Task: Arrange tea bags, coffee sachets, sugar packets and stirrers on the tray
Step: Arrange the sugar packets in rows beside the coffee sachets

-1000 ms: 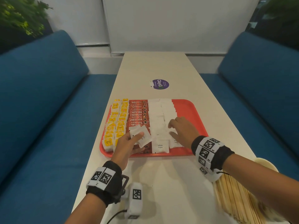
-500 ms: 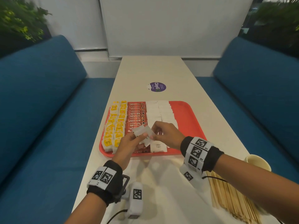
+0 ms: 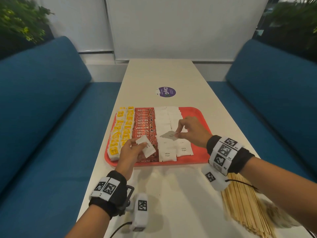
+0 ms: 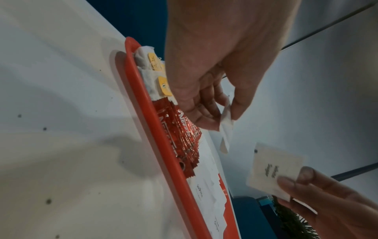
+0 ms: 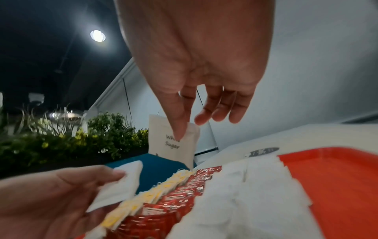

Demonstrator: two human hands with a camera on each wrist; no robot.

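A red tray [image 3: 202,117] holds columns of yellow tea bags [image 3: 120,133], red coffee sachets [image 3: 143,124] and white sugar packets [image 3: 164,121]. My left hand [image 3: 137,145] hovers over the tray's near left and grips a small bunch of sugar packets [image 3: 148,148], seen edge-on in the left wrist view [image 4: 226,129]. My right hand [image 3: 176,133] pinches a single sugar packet [image 3: 169,135] between thumb and forefinger above the sugar column; the packet [image 5: 174,142] hangs from the fingertips. Wooden stirrers [image 3: 243,203] lie on the table under my right forearm.
The long white table [image 3: 171,74] has a purple round sticker [image 3: 166,91] beyond the tray. A white marker-tagged device [image 3: 141,208] with a cable lies near my left wrist. Blue sofas [image 3: 42,100] flank both sides. The tray's right part shows bare red.
My right hand left the sugar rows, came to the left hand's bunch, took one packet and carried it right over the sugar column. The left hand barely moved.
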